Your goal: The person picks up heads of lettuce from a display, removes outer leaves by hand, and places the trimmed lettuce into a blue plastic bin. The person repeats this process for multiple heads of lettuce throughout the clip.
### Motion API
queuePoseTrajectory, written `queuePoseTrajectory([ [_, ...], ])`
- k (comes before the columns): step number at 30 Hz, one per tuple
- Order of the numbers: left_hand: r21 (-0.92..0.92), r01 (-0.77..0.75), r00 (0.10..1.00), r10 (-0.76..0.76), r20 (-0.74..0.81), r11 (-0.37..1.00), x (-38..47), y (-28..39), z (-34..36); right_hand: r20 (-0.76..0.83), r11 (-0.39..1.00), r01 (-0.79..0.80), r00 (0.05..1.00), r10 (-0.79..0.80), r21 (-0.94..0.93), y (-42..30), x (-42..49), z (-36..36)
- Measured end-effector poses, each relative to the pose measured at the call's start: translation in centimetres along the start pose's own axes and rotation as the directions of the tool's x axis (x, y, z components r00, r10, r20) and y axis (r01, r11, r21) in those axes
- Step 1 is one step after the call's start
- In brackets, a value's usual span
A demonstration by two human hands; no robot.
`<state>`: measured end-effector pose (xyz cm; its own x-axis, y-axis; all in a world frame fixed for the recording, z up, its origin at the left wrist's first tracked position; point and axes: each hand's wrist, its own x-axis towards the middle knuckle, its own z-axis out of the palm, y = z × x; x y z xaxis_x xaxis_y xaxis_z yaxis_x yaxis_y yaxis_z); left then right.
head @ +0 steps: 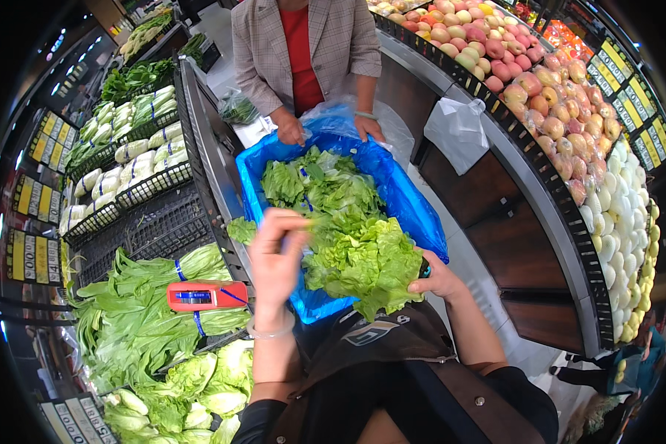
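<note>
My right hand (435, 276) grips a head of green leaf lettuce (366, 258) from its right side, over the near part of a container lined with blue plastic (416, 208). A small dark object with a teal edge (425, 268) shows by its fingers; its kind is unclear. My left hand (277, 244), blurred and wearing a pale bangle on the wrist, is raised at the container's left side with fingers bent. Whether a greenish bit at its fingertips is held cannot be made out. More lettuce (322, 186), some with blue bands, fills the container.
Across the container, a person in a checked jacket (255, 55) has both hands at its far rim. A red tape dispenser (207, 296) lies on banded leafy greens (139, 311) at left. White plastic bags (457, 130) hang on the fruit stand (533, 183) at right.
</note>
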<state>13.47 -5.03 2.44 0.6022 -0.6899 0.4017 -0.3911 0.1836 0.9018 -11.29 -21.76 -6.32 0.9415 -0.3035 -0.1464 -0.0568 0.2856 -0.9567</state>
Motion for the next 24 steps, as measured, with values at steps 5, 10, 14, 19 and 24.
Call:
queuePoseTrajectory([
  [5, 0.073, 0.002, 0.985, -0.015, 0.174, 0.997, -1.1, -0.5, 2.5, 0.050, 0.999, -0.011, 0.999, 0.009, 0.030, 0.5, -0.1, 0.3],
  [10, -0.220, 0.094, 0.970, -0.139, -0.201, 0.971, 0.3, 0.0, 1.5, 0.019, 0.990, 0.002, 1.000, 0.000, -0.138, 0.1, -0.3, -0.3],
  [14, 0.101, -0.068, 0.918, 0.022, 0.395, 0.993, -0.8, 0.0, 2.9, 0.064, 0.966, 0.011, 0.998, 0.006, -0.259, -0.5, 0.0, -0.2],
  [19, -0.367, 0.184, 0.930, -0.282, -0.236, 0.912, -0.2, -2.7, 0.9, 0.020, 0.940, 0.122, 0.992, -0.122, -0.317, -1.2, -0.7, 0.1],
  [24, 0.691, 0.025, 1.000, -0.029, -0.006, 0.722, -0.9, -3.0, -1.3, -0.143, 0.942, 0.053, 0.984, -0.106, -0.331, -1.1, -0.5, 0.1],
])
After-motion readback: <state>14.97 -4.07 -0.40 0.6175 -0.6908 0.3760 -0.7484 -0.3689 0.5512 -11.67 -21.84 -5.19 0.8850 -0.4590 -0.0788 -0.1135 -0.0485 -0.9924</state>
